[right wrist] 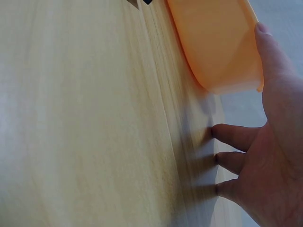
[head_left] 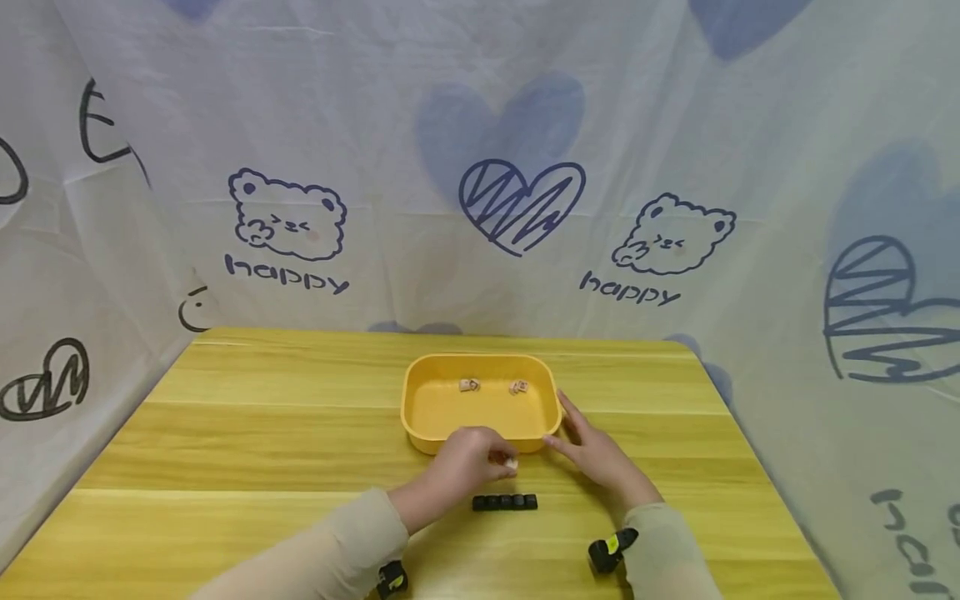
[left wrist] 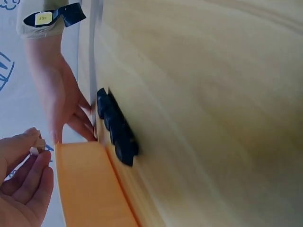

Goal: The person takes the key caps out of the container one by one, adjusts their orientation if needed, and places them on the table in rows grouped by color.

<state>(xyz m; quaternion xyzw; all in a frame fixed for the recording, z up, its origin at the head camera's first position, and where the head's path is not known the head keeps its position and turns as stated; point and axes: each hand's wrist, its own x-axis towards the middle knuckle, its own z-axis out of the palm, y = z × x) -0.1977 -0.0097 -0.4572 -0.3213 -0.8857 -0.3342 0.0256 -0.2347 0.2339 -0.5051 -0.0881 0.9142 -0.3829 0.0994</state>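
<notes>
Between thumb and fingertips my left hand (head_left: 467, 461) pinches a small pale beige piece (left wrist: 40, 144), its kind too small to make out. That hand is just in front of the near wall of a yellow rectangular tub (head_left: 480, 353), which looks orange in the wrist views. My right hand (head_left: 600, 458) is at the tub's near right corner, its thumb at the rim and its other fingers spread beside the wall. Inside the tub lie two small beige-pink pieces (head_left: 469, 385). A straight row of several black cube-like pieces (head_left: 505, 502) lies on the table below the hands.
A wood-grain table (head_left: 262, 433) carries everything. Behind and beside it hangs a pale cloth (head_left: 390, 167) printed with hearts and bear faces. Dark straps with yellow labels sit on both wrists, over light sleeves (head_left: 322, 546).
</notes>
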